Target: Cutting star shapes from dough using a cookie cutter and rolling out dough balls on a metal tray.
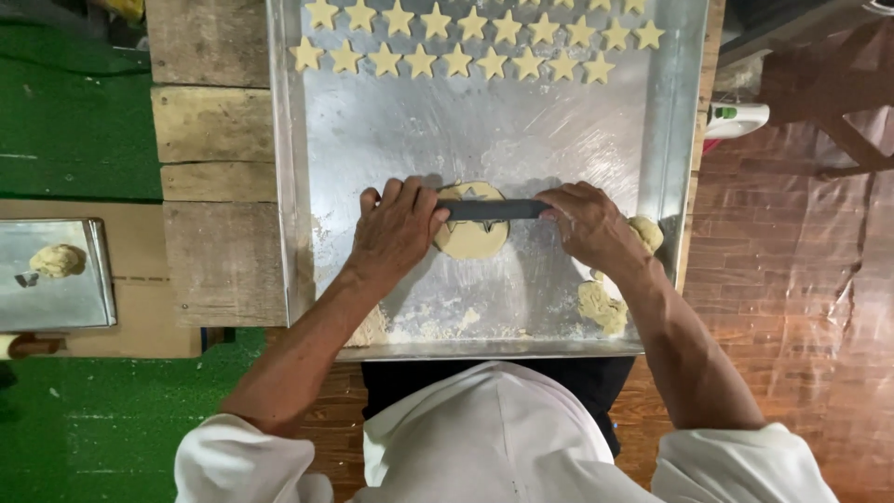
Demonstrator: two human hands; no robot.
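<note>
A flat round of pale dough (471, 238) lies on a large metal tray (391, 121). A dark flat bar (494, 210) rests across it, over a star-shaped cutter whose points show at the bar's edges. My left hand (396, 228) presses the bar's left end and my right hand (589, 222) presses its right end. Two rows of cut star-shaped dough pieces (456, 61) line the tray's far end.
Lumps of leftover dough (603, 305) sit by my right wrist on the tray. The tray rests on wooden planks (212, 149). At left, a smaller metal tray (56, 298) holds a dough ball (56, 261). A white bottle (740, 118) lies at right.
</note>
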